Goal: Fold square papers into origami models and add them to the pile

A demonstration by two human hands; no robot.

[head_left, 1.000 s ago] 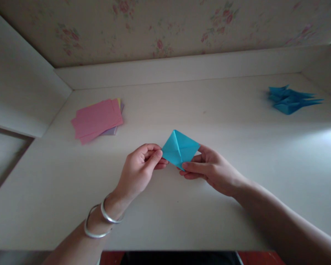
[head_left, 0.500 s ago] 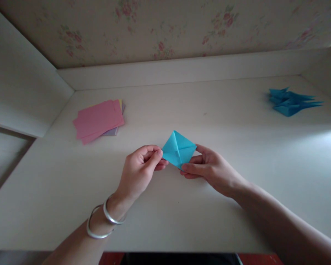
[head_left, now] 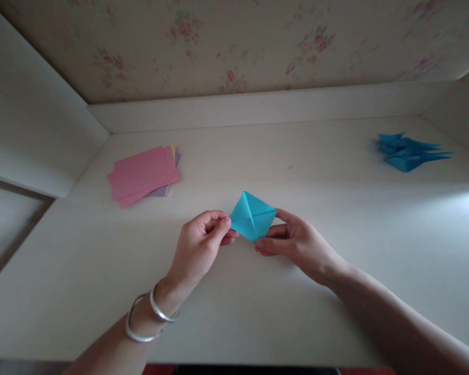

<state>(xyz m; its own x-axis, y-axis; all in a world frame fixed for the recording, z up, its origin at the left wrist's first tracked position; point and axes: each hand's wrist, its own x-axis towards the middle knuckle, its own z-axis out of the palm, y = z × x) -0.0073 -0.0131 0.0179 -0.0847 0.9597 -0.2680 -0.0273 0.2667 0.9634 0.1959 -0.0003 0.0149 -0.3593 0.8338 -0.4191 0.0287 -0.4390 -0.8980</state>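
Observation:
A folded blue sheet of origami paper (head_left: 253, 214), diamond-shaped with creases crossing near its middle, is held between both hands above the table. My left hand (head_left: 202, 240) pinches its left corner between thumb and fingers. On the other side, my right hand (head_left: 297, 242) grips the paper with the thumb at the lower corner and a finger at the right corner. Parts of the fingers are hidden behind the paper. Two silver bangles (head_left: 156, 317) circle my left wrist.
Pink paper sheets (head_left: 143, 174) lie stacked at the left, with yellow and purple edges showing beneath. Folded blue paper pieces (head_left: 408, 152) with pointed ends rest at the far right of the white table (head_left: 234, 302). A flowered wall (head_left: 238, 47) rises behind.
The whole view has shifted slightly, so the table sits a little lower in it. Both hands keep their hold on the blue paper, which has tilted only slightly.

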